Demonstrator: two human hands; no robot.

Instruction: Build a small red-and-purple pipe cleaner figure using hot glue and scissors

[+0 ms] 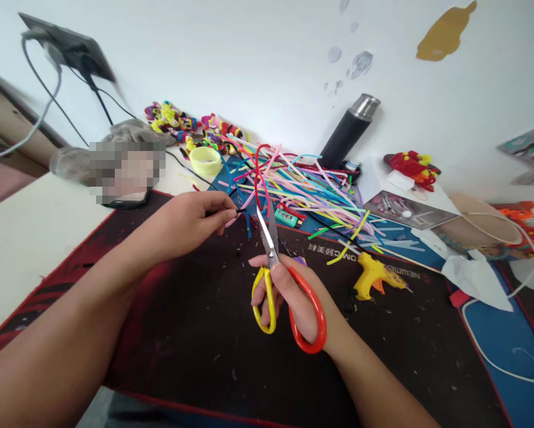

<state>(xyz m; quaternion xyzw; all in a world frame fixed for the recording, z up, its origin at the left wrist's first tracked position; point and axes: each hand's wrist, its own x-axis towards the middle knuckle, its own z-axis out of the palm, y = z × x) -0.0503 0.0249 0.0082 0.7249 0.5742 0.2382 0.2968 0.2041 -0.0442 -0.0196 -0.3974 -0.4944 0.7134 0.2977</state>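
My right hand [296,288] grips a pair of scissors [271,252] with one red and one yellow handle loop. The blades point away from me, slightly parted, with nothing clearly between them. To the left, my left hand [193,223] pinches a thin black strip, probably a pipe cleaner [241,211], between thumb and fingertips; its end sticks out toward the scissors. Just beyond both hands spreads a pile of colourful pipe cleaners [302,190] in pink, blue, yellow and red. A small teal lighter-like item [287,217] lies near the blade tips.
A yellow glue gun [376,278] rests on the dark mat [231,356] at right. Behind the pile are a black thermos [349,131] and a pale yellow round container [205,161]. Small fuzzy figures [171,117] sit against the wall. A phone [126,199] lies at left.
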